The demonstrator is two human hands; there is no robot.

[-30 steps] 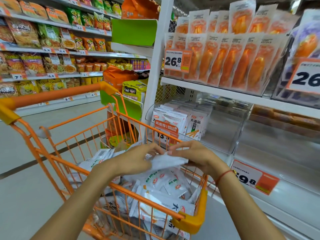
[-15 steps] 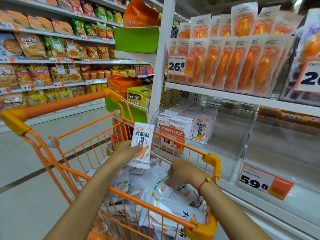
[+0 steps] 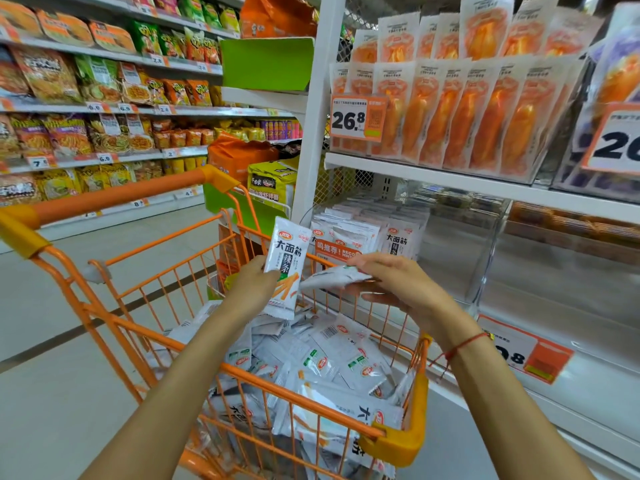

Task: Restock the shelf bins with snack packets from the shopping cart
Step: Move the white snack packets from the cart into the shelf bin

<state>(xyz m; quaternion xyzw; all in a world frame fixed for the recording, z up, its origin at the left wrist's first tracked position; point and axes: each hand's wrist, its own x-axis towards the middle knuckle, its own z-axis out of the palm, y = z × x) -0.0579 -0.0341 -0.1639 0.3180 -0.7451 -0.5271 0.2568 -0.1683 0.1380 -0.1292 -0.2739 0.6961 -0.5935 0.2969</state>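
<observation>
Snack packets, flat white foil sachets with black lettering and orange sticks printed on them, lie heaped loose in the orange wire shopping cart [image 3: 398, 441] nearest the camera. Above that heap [image 3: 332, 355] the left hand [image 3: 256, 285] holds one upright white packet [image 3: 285, 268], its grip clamped on the packet's left edge. Just beside it, the right hand [image 3: 398, 285] has its grip closed on a second white packet [image 3: 332, 278] lying flat, thumb below and fingers over the top. Beyond the cart's far rim stands the clear plastic shelf bin [image 3: 446, 244], partly filled with matching packets [image 3: 367, 230] stood in rows. Judged from this, the step is gathering packets for one load; the next move calls for stacking the two together, then carrying them over the rim and standing them upright in the bin.
</observation>
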